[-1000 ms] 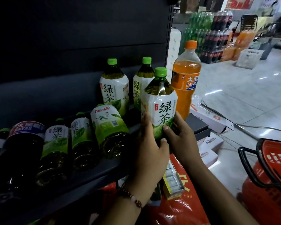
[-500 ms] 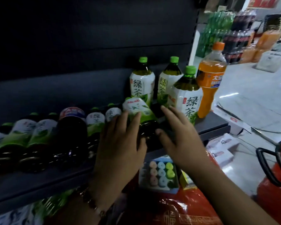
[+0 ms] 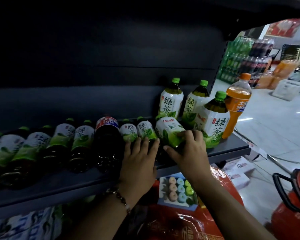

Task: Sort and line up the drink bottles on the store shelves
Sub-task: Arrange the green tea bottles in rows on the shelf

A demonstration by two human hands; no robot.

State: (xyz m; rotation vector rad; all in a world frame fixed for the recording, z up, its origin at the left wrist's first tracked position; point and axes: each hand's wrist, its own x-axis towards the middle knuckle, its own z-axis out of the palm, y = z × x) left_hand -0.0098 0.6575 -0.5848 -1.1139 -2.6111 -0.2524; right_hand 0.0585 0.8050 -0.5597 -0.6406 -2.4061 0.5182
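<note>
Looking down through the head view, I am working at the dark shelf (image 3: 232, 149), and most of the sorting is left to do. My right hand (image 3: 189, 153) is gripping the lying green tea bottle (image 3: 170, 132) nearest the standing group, thumb curled under its dark lower half and fingers wrapped over the label. My left hand (image 3: 139, 161) is resting with straight, spread fingers on the next two lying tea bottles (image 3: 139, 132), holding nothing.

At the right end, three upright green tea bottles (image 3: 213, 122) are standing close together, with an orange soda bottle (image 3: 237, 104) upright just beside them at the shelf's corner. That looks to me like the only finished part, though the orange one seems to belong elsewhere.

To the left, a long row of tea bottles (image 3: 59, 141) is lying on its side, caps toward the back panel, with a dark cola bottle (image 3: 107, 134) lying in the middle of it. I am judging that every one of these needs standing up, and the cola needs pulling out of the tea.

Below the shelf, a red bag (image 3: 189, 226) and a box of pastel items (image 3: 178, 189) are showing, with a red basket (image 3: 294, 196) on the floor to my right.
</note>
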